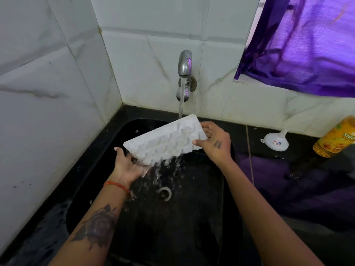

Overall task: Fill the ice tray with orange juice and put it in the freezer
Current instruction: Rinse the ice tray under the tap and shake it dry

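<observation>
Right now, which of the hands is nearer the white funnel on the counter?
Right. The right hand grips the ice tray's end toward the funnel, which stands apart on the counter. The left hand holds the tray's opposite end, over the sink.

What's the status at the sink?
Left hand, right hand grip ice tray, tilted under running tap. Juice bottle on counter. Nothing blocking.

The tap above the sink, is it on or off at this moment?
On. A stream of water falls from the tap onto the tilted ice tray and spills off its lower edge into the sink.
</observation>
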